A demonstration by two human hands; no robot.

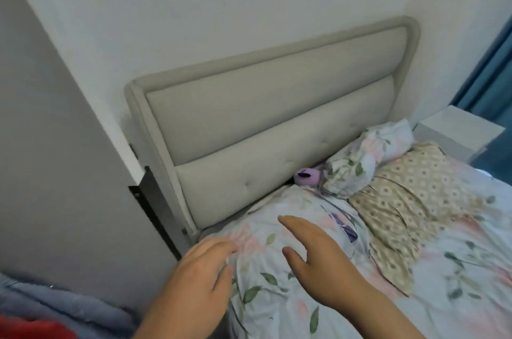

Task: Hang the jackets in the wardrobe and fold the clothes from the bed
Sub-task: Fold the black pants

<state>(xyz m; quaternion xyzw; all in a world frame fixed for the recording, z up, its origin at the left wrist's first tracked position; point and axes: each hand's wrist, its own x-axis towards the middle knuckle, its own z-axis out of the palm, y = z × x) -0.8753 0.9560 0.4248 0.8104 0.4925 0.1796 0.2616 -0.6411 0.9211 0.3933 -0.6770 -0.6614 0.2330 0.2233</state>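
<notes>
The left hand point(199, 277) and right hand point(313, 258) hovered loose and empty over the floral cotton pillow point(260, 280) below the padded beige headboard point(263, 122); a crumpled beige patterned cloth point(410, 200) lay beside it on the bed point(471, 286).

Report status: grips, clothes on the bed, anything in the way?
Both open and empty: left grip, right grip, over the floral duvet. Beige patterned cloth crumpled to the right, untouched. Nothing visible in the way.

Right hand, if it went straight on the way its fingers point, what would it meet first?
Likely the floral pillow just ahead of the right hand; if it passes above that, the padded headboard. Its height over the pillow is unclear.
</notes>
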